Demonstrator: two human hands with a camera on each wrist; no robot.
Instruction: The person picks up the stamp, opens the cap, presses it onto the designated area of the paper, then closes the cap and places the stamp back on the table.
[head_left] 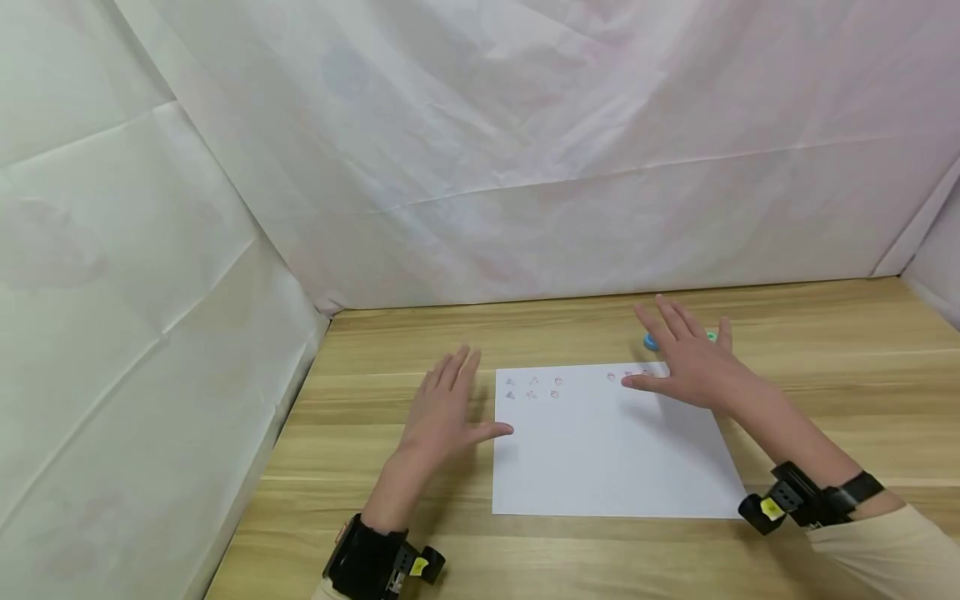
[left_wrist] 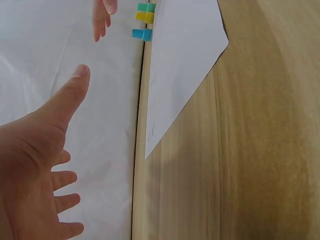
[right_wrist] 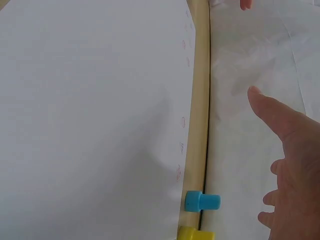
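Note:
A white sheet of paper [head_left: 607,450] lies flat on the wooden table [head_left: 825,367]. Small red and blue stamp marks [head_left: 532,387] run along its far edge. My left hand [head_left: 447,404] is open with fingers spread, just left of the sheet, thumb at its edge. My right hand [head_left: 686,350] is open above the sheet's far right corner and holds nothing. Behind it stand small stamps: a blue stamp [head_left: 650,341] and a green stamp [head_left: 710,336]. The right wrist view shows the blue stamp [right_wrist: 201,201] and a yellow stamp [right_wrist: 195,234] beside the paper [right_wrist: 90,110].
White cloth walls [head_left: 480,167] close in the table at the back, left and right. The left wrist view shows my open left hand [left_wrist: 40,165], the paper [left_wrist: 180,65] and the green stamp [left_wrist: 146,7], yellow stamp [left_wrist: 145,17] and blue stamp [left_wrist: 141,34].

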